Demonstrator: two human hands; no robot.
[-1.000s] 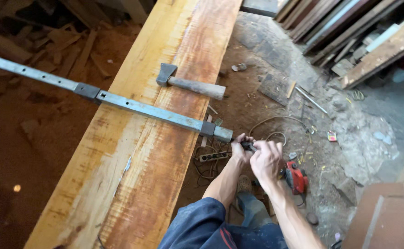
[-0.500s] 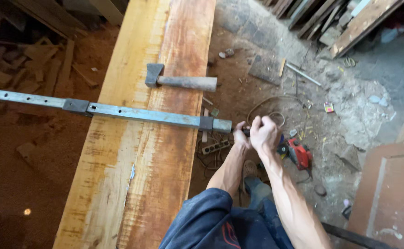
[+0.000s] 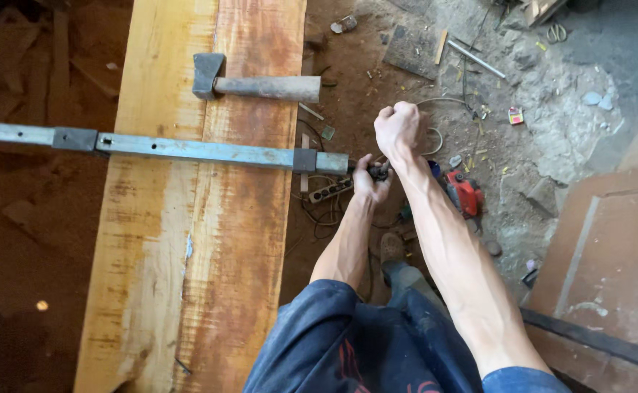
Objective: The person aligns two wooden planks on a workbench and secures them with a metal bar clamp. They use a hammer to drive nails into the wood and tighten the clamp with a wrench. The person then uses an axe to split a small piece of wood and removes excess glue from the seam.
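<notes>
A long grey metal bar clamp (image 3: 188,149) lies across a wide orange-brown wooden plank (image 3: 209,240). Its jaw block (image 3: 320,161) sits at the plank's right edge. My left hand (image 3: 368,182) grips the dark screw handle (image 3: 378,172) at the clamp's right end. My right hand (image 3: 397,129) is a closed fist just above and to the right of that handle, apparently on its crossbar, though the grip is hidden. A hatchet (image 3: 257,84) with a grey head and wooden handle rests flat on the plank beyond the clamp.
On the dirt floor to the right lie a red power tool (image 3: 466,195), a white power strip (image 3: 326,191) with tangled cords, a metal rod (image 3: 477,60) and small debris. A brown board (image 3: 610,262) stands at the right. Wood scraps lie at the left.
The view has shifted closer over the clamp end. My right hand has lifted away from my left hand and now sits above the handle. The clamp and hatchet stay on the plank.
</notes>
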